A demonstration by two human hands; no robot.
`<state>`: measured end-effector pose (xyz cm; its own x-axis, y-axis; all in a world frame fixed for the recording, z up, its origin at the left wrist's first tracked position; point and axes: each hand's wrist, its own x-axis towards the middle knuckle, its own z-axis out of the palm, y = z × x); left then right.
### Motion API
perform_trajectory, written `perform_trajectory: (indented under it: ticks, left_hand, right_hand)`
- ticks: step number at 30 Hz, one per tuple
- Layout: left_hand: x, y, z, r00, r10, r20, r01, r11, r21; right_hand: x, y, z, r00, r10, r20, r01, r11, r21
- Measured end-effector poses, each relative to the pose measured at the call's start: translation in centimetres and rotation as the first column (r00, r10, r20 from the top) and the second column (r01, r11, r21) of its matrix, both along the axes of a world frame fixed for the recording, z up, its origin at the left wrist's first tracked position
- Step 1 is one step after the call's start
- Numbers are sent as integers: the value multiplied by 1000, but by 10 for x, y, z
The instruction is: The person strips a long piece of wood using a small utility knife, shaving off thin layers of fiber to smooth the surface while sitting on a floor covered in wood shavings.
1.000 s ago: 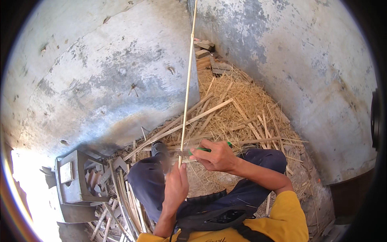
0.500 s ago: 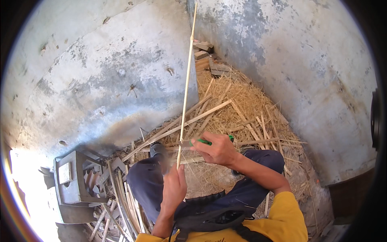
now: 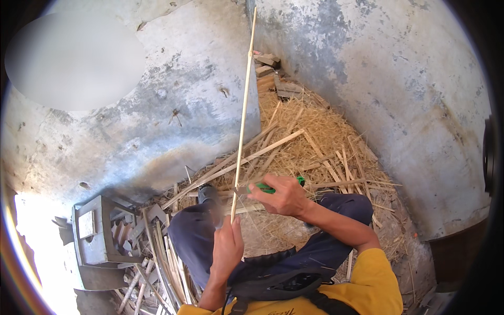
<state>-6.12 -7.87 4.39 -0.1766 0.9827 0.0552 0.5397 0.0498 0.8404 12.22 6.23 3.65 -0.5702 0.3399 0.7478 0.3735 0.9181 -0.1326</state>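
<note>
A long, thin, pale bamboo strip [image 3: 243,115], with a knot near its upper end, stands out away from me, slightly tilted to the right. My left hand [image 3: 227,247] is closed round its near end, just above my lap. In my right hand [image 3: 286,195] is a green-handled knife [image 3: 268,187], the fingers wrapped over most of the handle. Its short blade [image 3: 243,190] touches the strip a little beyond my left hand. The exact contact of the cutting edge is too small to make out.
Straw-like shavings [image 3: 315,131] and loose wooden strips [image 3: 268,148] cover the floor ahead. A grey wooden stool [image 3: 97,254] lies on its side at the left, by a bundle of strips [image 3: 167,262]. Bricks [image 3: 287,88] sit in the corner between stained walls [image 3: 394,79].
The knife blade sits very slightly nearer to me along the strip. Both hands keep their grip, and the whole view has shifted a little.
</note>
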Motion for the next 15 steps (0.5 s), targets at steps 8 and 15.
perform_trajectory:
  ticks: [8,15]
  left_hand:
    - [0,-49,-30,988,-144,-58,139,987,-78]
    - [-28,-20,-28,894,-78,441,160,975,-152]
  right_hand:
    - [89,110,39,797,-553,-243,450,812,-371]
    - [75,75,23,866,-337,-370,52,796,-603]
